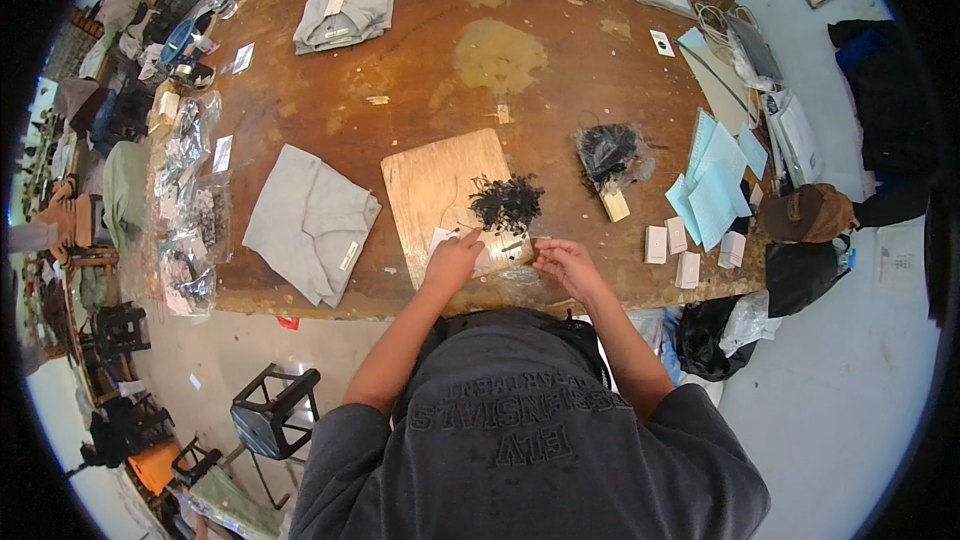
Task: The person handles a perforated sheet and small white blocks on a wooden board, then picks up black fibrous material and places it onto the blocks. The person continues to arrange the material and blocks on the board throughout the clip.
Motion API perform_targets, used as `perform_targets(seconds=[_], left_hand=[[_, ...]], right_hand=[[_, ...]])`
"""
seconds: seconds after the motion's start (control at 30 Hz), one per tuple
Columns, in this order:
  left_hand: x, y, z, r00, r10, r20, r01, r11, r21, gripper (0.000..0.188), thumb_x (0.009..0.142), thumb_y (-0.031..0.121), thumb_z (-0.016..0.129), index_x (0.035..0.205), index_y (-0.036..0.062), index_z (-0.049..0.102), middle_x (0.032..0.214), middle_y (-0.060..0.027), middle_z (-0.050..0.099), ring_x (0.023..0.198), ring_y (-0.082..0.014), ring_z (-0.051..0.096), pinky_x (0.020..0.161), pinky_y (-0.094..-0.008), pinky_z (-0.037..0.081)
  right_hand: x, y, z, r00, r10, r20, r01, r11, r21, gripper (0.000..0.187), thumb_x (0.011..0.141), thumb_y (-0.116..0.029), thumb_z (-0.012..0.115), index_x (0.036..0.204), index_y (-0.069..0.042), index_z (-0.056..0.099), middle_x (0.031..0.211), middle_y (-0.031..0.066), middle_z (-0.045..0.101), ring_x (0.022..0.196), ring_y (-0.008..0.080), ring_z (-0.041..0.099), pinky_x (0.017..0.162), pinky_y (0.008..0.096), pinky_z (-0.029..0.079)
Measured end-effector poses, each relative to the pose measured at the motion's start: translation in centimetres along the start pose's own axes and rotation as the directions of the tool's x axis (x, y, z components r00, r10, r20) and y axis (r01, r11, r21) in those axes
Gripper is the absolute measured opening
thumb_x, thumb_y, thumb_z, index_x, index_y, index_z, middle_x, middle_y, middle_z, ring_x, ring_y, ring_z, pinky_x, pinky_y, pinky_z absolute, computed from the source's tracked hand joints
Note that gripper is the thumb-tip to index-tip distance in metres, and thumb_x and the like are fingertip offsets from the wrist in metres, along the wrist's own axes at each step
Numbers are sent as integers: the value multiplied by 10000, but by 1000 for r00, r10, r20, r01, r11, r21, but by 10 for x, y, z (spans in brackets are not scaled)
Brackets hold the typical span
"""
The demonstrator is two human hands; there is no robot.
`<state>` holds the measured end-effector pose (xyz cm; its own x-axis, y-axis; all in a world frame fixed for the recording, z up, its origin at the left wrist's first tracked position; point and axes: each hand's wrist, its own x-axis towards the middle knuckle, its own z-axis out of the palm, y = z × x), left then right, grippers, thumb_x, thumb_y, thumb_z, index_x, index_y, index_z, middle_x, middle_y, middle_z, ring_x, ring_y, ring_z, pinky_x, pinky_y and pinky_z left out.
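Observation:
A light wooden board (440,172) lies near the table's front edge. On it sits a tangled bundle of black tag strings (505,202). White paper tags (490,256) are spread on the board just below the bundle. My left hand (454,258) rests on the board's lower part, its fingers closed at the edge of a white tag. To the right, my right hand (568,265) is held in a pinch beside the tags; what lies between its fingertips is too small to make out.
Folded grey garments with tags lie left (312,225) and far left (345,5). Right of the board are a plastic bag of black strings (610,155), small white boxes (688,269) and light blue sheets (712,180). Clear plastic packs (187,275) line the left edge; a black stool (272,410) stands below.

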<state>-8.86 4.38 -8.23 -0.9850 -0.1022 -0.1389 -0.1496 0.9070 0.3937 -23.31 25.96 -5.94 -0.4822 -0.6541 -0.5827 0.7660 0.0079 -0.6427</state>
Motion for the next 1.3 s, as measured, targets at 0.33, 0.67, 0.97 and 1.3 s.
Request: perform_targets(seconds=[0.33,0.67,0.97,1.3], left_hand=[[-18,4,-23,980,-65,-190,-85,722,-686,350,800,111,691,1117,-3,597,1323,-101,511,1018,-283,618,860,-374,498],[-36,20,-6,933,-214,289,274,-95,-957,374,852,121,666,1173,-23,538,998,-80,641,840,-125,620,765,-261,505],[-36,16,-17,856,-498,141,43,-205,-978,355,888,79,617,1218,-8,523,1112,-71,625,1002,-160,607,874,-304,485],[-40,25,-28,835,-550,5,-44,-76,-996,347,907,78,591,1232,-7,507,1165,-68,602,1060,-145,567,912,-289,451]], right_hand=[[13,-3,53,878,-467,106,300,364,-882,132,865,-127,653,945,-23,668,833,46,635,718,169,592,687,264,471],[31,-18,97,975,-166,-149,187,972,144,104,911,-126,551,826,-67,553,767,41,550,698,125,538,635,257,440],[16,14,125,896,-423,134,378,569,-730,111,899,-110,573,888,-2,599,705,57,567,616,111,489,568,269,411],[12,25,138,811,-556,179,507,518,-689,126,874,-91,616,901,30,636,956,137,651,752,193,637,664,300,514]])
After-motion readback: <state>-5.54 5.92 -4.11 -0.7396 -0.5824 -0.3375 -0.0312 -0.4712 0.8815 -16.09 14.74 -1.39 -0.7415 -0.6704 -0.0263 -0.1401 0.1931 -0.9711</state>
